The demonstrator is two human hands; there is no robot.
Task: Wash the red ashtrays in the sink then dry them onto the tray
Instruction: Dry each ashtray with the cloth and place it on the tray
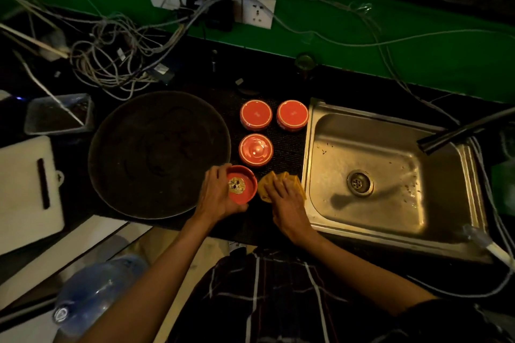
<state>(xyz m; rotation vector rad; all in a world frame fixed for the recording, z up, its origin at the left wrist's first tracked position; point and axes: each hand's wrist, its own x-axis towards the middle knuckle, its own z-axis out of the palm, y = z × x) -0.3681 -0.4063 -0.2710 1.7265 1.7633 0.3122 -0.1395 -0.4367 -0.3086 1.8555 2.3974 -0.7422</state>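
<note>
Fingers of the left hand (216,195) curl round the rim of a red ashtray (242,184), held upright just left of the sink (390,172), at the near right edge of the round tray (158,154). Something crumpled and foil-like lies in its bowl. Right hand (285,203) lies on a yellow cloth (274,184) between that ashtray and the sink, fingers bent over the cloth; whether they grip it or only press it cannot be told. Three more ashtrays (256,115) stand left of the sink on the dark mat, beyond the hands: two look turned bottom-up, and the third (255,150) glistens. Tray holds no ashtray. Sink basin shows specks and a dark tap (457,131) over its far right. Judged from this, the held ashtray is unwashed, and the washing step is starting. Next move likely calls for tipping out the contents, carrying the ashtray right over the basin, and bringing the cloth along.
</note>
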